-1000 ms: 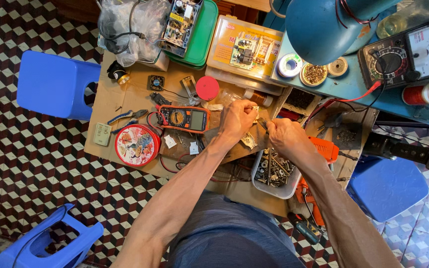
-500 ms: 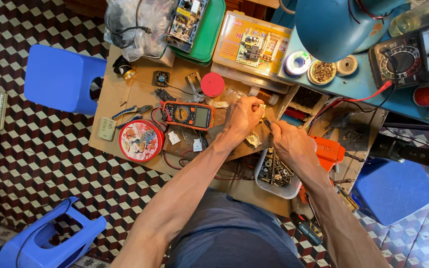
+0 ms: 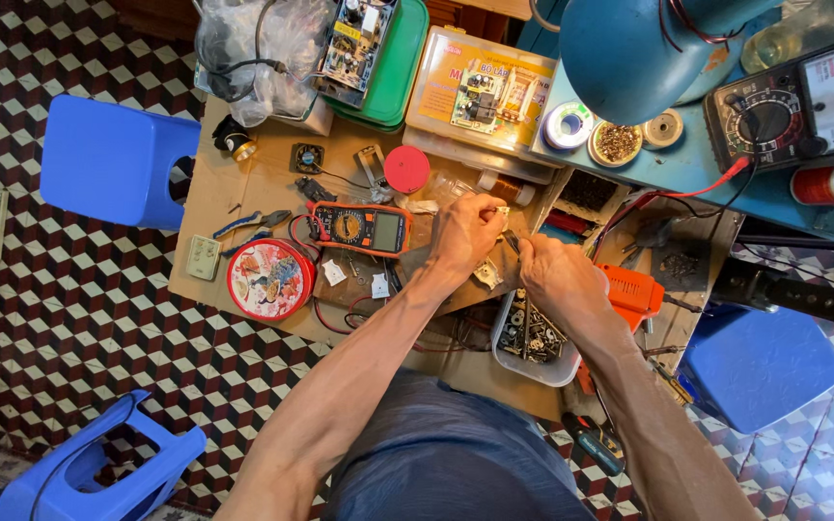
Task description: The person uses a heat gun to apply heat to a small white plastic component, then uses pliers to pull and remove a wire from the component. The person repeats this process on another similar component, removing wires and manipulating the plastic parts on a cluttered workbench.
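Your lap and both forearms fill the bottom edge; the elbows are cut off. What your fingers pinch is hard to make out: a small pale part, mostly covered by your knuckles.

Left hand point(image 3: 467, 232): fingers curled together, closed on the small part point(image 3: 501, 211) at the fingertips. Right hand point(image 3: 554, 273): fingers bunched tight around a thin dark tool point(image 3: 513, 243), its tip meeting your left fingertips. The two hands sit just beside each other over the bench point(image 3: 243, 183).

Under your right fingers, toward you: a clear tray of screws point(image 3: 531, 338), half hidden by the wrist. Just right of those fingers, an orange tool point(image 3: 632, 292), partly covered.

Left of your left fingers: an orange multimeter point(image 3: 361, 228), its leads running under your arm. Further left, a round red tin point(image 3: 269, 279) and a small beige switch plate point(image 3: 203, 257).

Beyond your fingertips: a red lid point(image 3: 406, 169), then a yellow parts box point(image 3: 480, 92) and a green tray point(image 3: 388, 58) holding a circuit board. Far right, an analog meter point(image 3: 803, 106), cut off by the frame edge, and a blue lamp shade point(image 3: 629, 53) hiding whatever lies beneath.
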